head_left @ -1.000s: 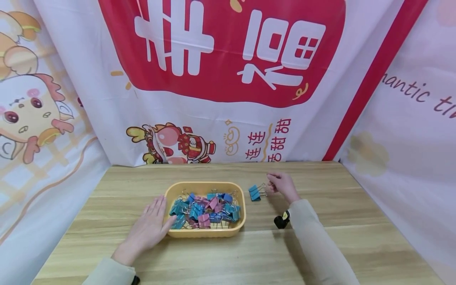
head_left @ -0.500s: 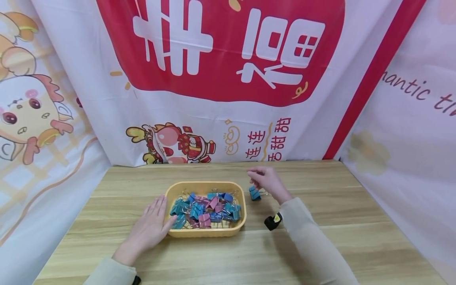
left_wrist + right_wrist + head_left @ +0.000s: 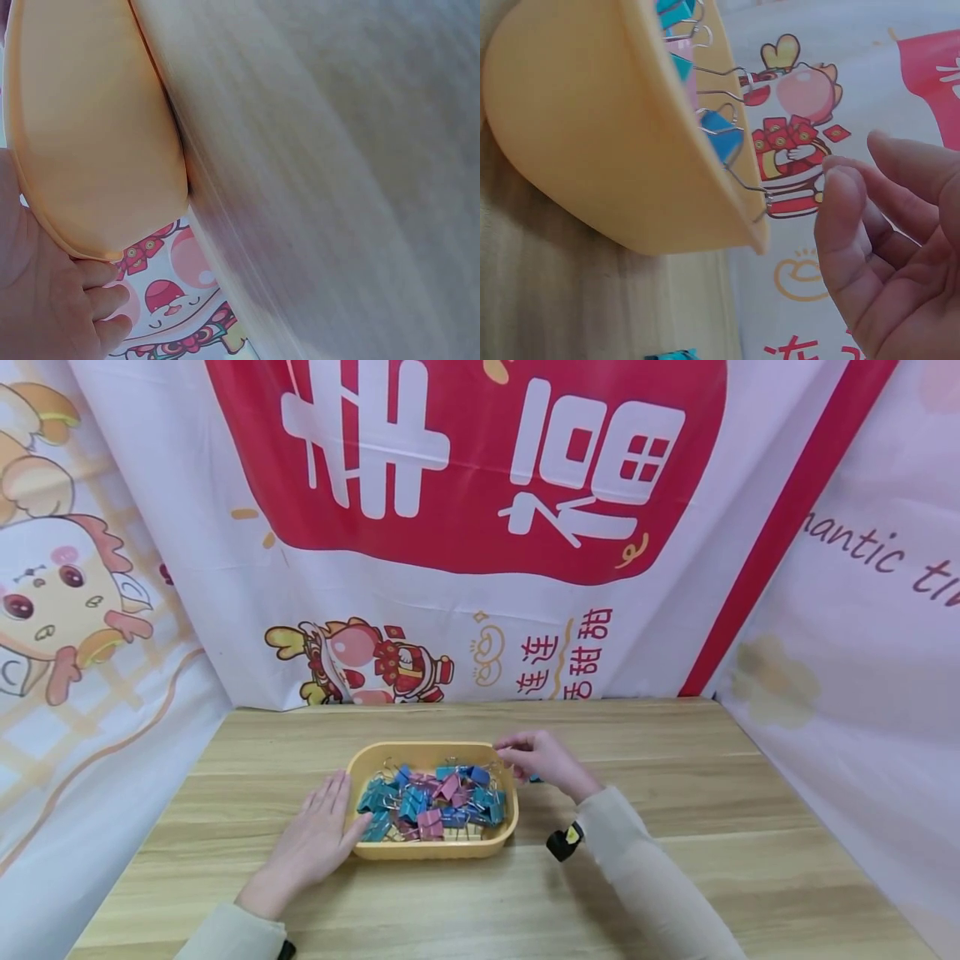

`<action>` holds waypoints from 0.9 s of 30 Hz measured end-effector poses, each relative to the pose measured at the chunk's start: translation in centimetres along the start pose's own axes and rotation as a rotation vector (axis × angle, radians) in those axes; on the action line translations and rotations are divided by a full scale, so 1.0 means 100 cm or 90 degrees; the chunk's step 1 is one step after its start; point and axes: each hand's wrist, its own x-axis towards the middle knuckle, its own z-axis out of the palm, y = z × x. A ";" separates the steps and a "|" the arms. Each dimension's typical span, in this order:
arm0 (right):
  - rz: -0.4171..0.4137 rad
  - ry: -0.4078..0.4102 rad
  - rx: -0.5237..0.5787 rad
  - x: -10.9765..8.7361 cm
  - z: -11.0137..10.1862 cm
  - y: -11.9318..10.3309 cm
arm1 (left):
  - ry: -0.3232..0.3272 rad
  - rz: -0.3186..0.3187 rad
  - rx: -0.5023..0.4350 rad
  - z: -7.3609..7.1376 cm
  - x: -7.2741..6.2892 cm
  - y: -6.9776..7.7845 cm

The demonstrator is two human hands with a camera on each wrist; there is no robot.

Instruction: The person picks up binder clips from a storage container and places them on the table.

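A yellow plastic basket (image 3: 420, 852) stands on the table, filled with binder clips (image 3: 414, 804) in teal, blue, pink and pale yellow. Flat along the basket's left side rests my left hand (image 3: 315, 831), fingers straight, thumb over the rim. My right hand (image 3: 546, 760) hovers at the basket's back right corner. In the right wrist view, its fingers (image 3: 840, 217) are loosely bent, thumb apart from them, with nothing held. A teal binder clip (image 3: 535, 778) lies on the table right of the basket, mostly hidden under the right hand in the head view.
The wooden table (image 3: 675, 860) reaches back to a printed cloth (image 3: 487, 610) with red and white lettering and a cartoon figure. More printed cloths hang at the left and right sides.
My right hand has moved left, from beside the loose teal clip, over it, to the basket's right rim. The left hand and basket have stayed put.
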 end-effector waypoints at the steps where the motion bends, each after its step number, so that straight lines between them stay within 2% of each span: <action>1: -0.002 -0.008 -0.003 0.000 0.001 0.002 | 0.001 0.001 0.000 0.000 0.000 0.000; 7: -0.036 -0.064 0.013 0.001 0.009 0.010 | 0.010 0.009 0.002 0.002 -0.001 0.000; 10: -0.037 -0.087 0.009 0.002 0.012 0.011 | 0.011 0.009 0.001 0.002 -0.001 0.000; 20: 0.002 -0.119 -0.045 -0.001 0.015 0.005 | 0.008 0.008 0.001 0.001 -0.002 0.001; 27: 0.022 -0.134 -0.119 0.000 0.017 -0.001 | 0.007 0.006 -0.004 0.001 -0.001 0.001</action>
